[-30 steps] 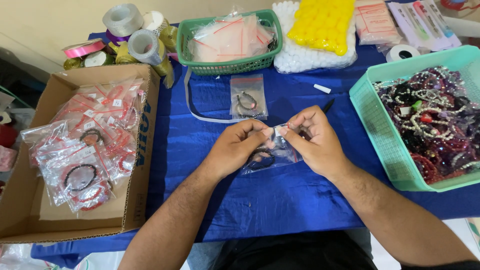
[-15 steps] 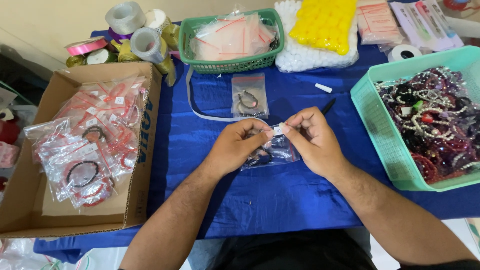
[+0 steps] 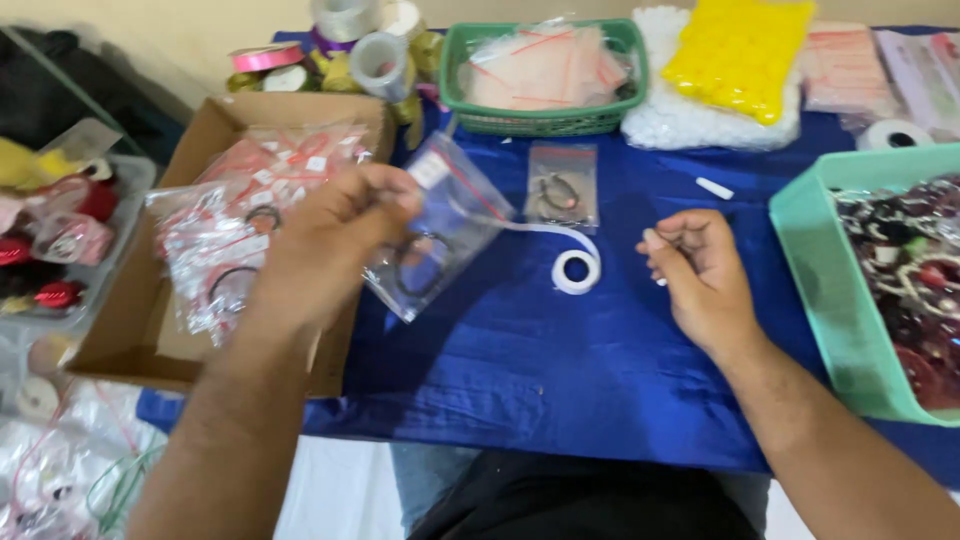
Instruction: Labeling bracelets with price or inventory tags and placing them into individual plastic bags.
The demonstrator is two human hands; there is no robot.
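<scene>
left hand (image 3: 325,245) at centre left, fingers pinching the top of a clear zip bag (image 3: 440,235) with a dark bracelet inside, lifted beside the cardboard box (image 3: 120,330) of red-striped packets. right hand (image 3: 700,275) rests loosely curled on the blue worktop (image 3: 560,380), gripping nothing i can make out. a slack pinch could drop the bag short. green basket (image 3: 545,118) of flat packets upper centre.

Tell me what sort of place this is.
Probably a small home or workshop packing table for costume jewellery. The left hand holds a clear zip bag with a dark ring inside, a cardboard box holds filled bags, and a teal bin holds loose bangles.
</scene>
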